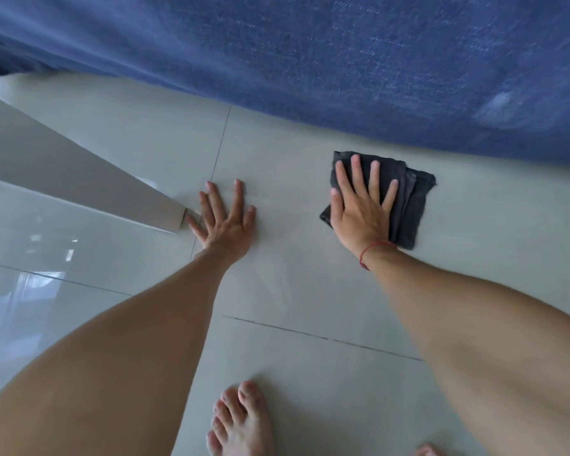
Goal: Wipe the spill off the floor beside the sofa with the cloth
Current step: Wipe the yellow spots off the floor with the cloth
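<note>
A folded dark grey cloth (408,199) lies flat on the pale tiled floor (293,153), close to the base of the blue sofa (343,60). My right hand (362,205) presses on the cloth with fingers spread flat, palm down. My left hand (226,218) rests flat on the bare tile to the left of the cloth, fingers apart, holding nothing. Faint damp streaks (277,281) show on the tile just below and between my hands.
A grey table leg or panel (79,179) slants in from the left and ends beside my left hand. My bare foot (241,422) stands on the tile at the bottom centre; another toe (428,450) shows at the bottom right.
</note>
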